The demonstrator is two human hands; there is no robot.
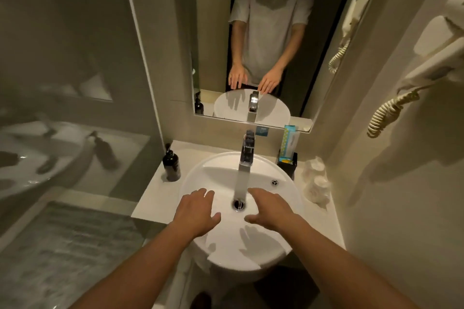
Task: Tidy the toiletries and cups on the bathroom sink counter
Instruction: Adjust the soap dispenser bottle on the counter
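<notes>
My left hand [197, 211] and my right hand [270, 208] hover palm-down over the white round sink [200, 173], fingers spread, holding nothing. A black pump bottle [171, 163] stands upright on the counter left of the sink. Right of the faucet [246, 155], a black holder [288, 162] carries a tall blue and green toiletry packet [289, 142]. Two wrapped cups [315, 182] sit upside down along the counter's right edge.
The pale counter [150, 198] is narrow, with a wall close on the right. A wall-mounted hair dryer [437, 57] with a coiled cord hangs at upper right. A mirror [251, 32] faces me. A glass partition stands on the left.
</notes>
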